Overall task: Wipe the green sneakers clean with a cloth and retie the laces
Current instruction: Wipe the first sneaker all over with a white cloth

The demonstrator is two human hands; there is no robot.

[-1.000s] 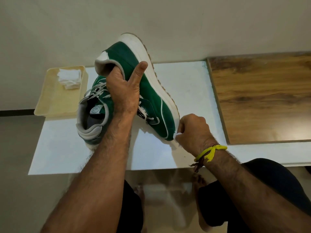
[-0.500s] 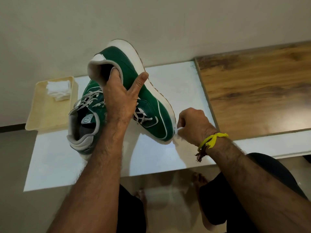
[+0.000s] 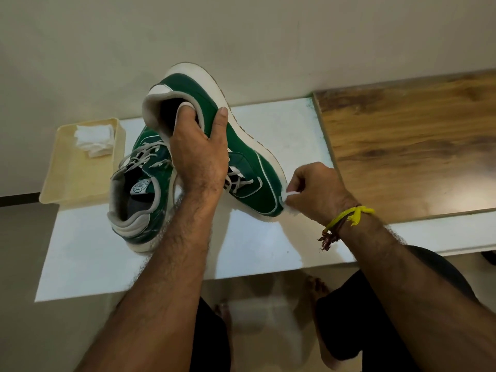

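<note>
Sneakers: two green suede sneakers with white soles and grey laces. One is lifted and tilted, heel up, toe down near the table; call it the raised sneaker point(image 3: 241, 162). The second sneaker point(image 3: 139, 194) sits on the white tabletop point(image 3: 255, 245) just behind the left forearm, laces loose.
Hands: two. The left hand point(image 3: 200, 154) grips the raised sneaker at its collar, fingers tucked inside the opening, thumb pressed on the outer side. The right hand point(image 3: 316, 191) is curled round a small white cloth point(image 3: 291, 194), pinching it against the toe of the raised sneaker.
Cloths: the one in the right hand, plus a crumpled white pile point(image 3: 94, 139) lying in the shallow cream plastic tray point(image 3: 80, 181) at the table's left edge; how many pieces are in the pile I cannot tell.
Wrist: one yellow thread band point(image 3: 349, 217) with a dark red tassel, on the right wrist.
Hidden: most of the held cloth is buried in the fist; the raised sneaker's laces are partly behind the left hand; the wooden panel point(image 3: 416, 146) runs off the right edge.
</note>
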